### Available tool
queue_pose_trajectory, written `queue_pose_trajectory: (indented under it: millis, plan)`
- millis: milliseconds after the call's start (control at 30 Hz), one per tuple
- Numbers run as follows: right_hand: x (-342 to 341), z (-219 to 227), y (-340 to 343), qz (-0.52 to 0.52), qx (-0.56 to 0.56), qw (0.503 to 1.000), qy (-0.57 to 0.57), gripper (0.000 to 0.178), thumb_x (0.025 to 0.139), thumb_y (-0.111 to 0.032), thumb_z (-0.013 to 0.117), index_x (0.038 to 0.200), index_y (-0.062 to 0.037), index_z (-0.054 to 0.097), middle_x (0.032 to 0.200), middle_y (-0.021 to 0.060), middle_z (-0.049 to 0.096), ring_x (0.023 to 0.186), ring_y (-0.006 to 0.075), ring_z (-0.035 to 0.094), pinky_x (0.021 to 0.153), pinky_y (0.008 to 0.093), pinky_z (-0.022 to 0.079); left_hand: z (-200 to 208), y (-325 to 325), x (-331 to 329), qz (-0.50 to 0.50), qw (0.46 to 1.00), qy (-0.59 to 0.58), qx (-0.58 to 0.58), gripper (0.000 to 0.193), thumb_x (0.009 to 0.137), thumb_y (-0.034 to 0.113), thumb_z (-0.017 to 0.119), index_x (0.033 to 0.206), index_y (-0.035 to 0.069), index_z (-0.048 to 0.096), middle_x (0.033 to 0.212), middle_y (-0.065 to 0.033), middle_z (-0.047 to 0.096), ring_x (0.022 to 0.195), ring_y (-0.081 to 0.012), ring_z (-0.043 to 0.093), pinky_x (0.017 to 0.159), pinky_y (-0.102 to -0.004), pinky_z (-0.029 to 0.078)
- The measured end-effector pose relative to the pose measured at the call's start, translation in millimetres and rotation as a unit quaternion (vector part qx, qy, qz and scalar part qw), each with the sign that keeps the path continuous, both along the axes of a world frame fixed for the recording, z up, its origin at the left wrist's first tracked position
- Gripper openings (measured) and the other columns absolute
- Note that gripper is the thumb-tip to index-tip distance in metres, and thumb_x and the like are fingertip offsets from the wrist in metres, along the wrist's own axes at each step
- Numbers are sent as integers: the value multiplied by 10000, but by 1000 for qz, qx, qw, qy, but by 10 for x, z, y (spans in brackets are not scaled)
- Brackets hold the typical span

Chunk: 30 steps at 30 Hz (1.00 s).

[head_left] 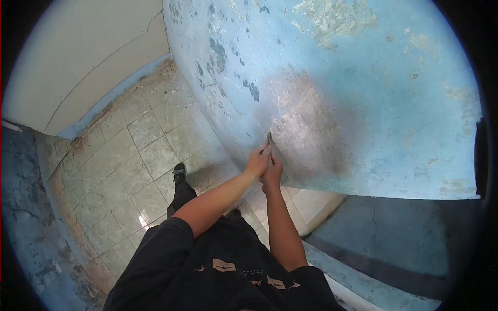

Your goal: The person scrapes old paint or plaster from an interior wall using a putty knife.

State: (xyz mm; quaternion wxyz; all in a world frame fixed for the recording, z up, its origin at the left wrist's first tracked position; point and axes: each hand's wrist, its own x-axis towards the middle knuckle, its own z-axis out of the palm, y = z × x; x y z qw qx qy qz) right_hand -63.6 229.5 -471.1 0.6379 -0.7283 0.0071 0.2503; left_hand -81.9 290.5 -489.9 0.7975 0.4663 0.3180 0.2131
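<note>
My left hand (257,161) and my right hand (273,172) are close together in front of the blue wall (363,103), fingers closed around one slim tool. Only its dark, narrow tip (269,137) shows above my fingers; it looks like a scraper, and its handle is hidden in my grip. The tip meets the wall, or nearly so, at the lower left edge of a rough, pale patch (306,116) where the paint is gone. A dusky grey shade surrounds that patch.
Another stripped area (337,20) lies higher on the wall, with dark flaked spots (217,54) to its left. Dusty floor tiles (129,166) spread below, where my shoe (179,169) stands. A cream panel (93,46) rises at upper left. The wall ends at a right-hand edge (474,160).
</note>
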Motion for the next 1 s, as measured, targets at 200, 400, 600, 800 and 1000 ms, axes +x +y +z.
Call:
queue_pose_trajectory:
  millis: [200,400,600,800,1000]
  plan:
    - [-173,181,136,-11,29,1000,-2,461,1060,-303,566,1379,28,595,1131,75,714,932,103,621,822,264,501,-12,133,-79,-32,992,71,100,383,1049,293,549,1078,-58,699,959,-114,719,840,-160,628,769,-321,511]
    - [-45,105,133,14,46,999,-7,461,1068,-318,555,1394,6,592,1158,72,701,981,110,630,860,261,499,-54,180,13,-33,999,42,-4,392,1039,301,566,971,-55,714,854,-75,700,820,-137,614,747,-307,503]
    - [23,74,199,8,52,998,-40,455,1053,-314,583,1357,23,615,1176,96,714,967,103,620,859,254,493,72,248,68,-20,997,-8,-74,405,1040,312,566,1016,-63,717,917,-87,703,847,-145,620,758,-303,504]
    - [-28,130,188,-4,61,996,-61,456,1061,-314,566,1354,32,618,1171,68,700,986,105,627,865,252,499,207,258,15,-69,995,65,23,405,1053,293,547,1189,-65,678,1001,-104,715,865,-156,633,762,-309,514]
    - [-275,520,428,-24,77,996,-37,426,1056,-266,569,1358,31,612,1132,76,713,959,95,617,840,249,493,7,338,-19,-9,999,14,42,347,1054,250,537,1172,-44,677,945,-82,692,806,-146,622,727,-321,518]
